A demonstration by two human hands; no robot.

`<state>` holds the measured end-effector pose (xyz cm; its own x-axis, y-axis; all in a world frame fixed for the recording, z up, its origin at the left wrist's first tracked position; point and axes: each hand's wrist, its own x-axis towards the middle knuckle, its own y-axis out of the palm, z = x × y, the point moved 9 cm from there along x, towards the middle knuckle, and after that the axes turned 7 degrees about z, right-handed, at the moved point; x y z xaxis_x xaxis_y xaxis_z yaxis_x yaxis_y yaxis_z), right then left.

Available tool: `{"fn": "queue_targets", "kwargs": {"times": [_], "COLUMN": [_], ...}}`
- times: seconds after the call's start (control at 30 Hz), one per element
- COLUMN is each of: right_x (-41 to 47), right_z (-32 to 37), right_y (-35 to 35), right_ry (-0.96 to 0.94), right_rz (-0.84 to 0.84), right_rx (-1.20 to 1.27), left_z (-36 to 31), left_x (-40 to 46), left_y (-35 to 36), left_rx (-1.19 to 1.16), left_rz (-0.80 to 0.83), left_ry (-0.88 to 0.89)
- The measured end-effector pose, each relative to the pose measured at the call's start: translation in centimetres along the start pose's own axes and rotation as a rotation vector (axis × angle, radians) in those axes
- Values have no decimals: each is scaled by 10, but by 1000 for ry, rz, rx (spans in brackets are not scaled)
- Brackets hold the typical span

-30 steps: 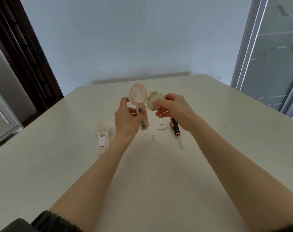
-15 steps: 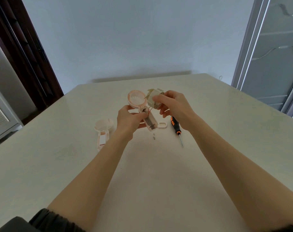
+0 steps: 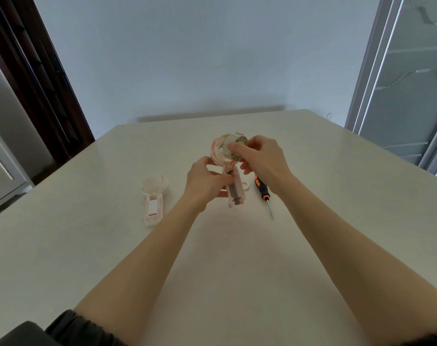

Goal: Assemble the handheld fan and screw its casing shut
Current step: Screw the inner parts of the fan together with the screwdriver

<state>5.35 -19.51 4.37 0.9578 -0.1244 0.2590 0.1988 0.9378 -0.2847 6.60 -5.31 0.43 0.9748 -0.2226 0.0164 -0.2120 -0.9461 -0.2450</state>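
**Fan half-shell held in both hands above the table**

Your left hand (image 3: 205, 182) gripped the handle of the open fan half-shell (image 3: 233, 188), fingers curled round its upper part, with the handle's lower end pointing toward you and showing its inner cavity and red wiring near the neck. Your right hand (image 3: 261, 158) pinched the white fan blade unit (image 3: 233, 147) between thumb and fingertips, holding it against the round head of that half-shell. Both hands were raised over the middle of the table (image 3: 87, 245), well clear of its near edge.

The second casing half (image 3: 153, 199) lay flat on the table to the left of your left hand, apart from it, round head at the far end and open handle frame toward you. The screwdriver (image 3: 263, 193), with black and orange handle, lay on the table just right of the held shell, below your right wrist, its tip pointing toward you. A small white loop piece (image 3: 246, 187) lay between the shell handle and the screwdriver; whether it touched either could not be determined. A small metal item showed at the lower end of the held handle; its identity could not be confirmed.
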Motion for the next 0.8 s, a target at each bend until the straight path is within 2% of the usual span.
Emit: {"fn": "queue_targets", "kwargs": {"times": [0.4,0.67,0.8], "right_x": [-11,-13,-12], "right_z": [11,15,14], "right_y": [-7,1,4], "right_ry": [-68,-79,-94], "right_rz": [-89,-39,-33], "right_rx": [-120,-250,-263], "left_z": [-6,-3,-4], "left_x": [-6,-7,-8], "left_y": [8,9,11], "left_rx": [92,138,74], "left_rz": [-37,-58,-16], "left_ry": [65,73,67]}}
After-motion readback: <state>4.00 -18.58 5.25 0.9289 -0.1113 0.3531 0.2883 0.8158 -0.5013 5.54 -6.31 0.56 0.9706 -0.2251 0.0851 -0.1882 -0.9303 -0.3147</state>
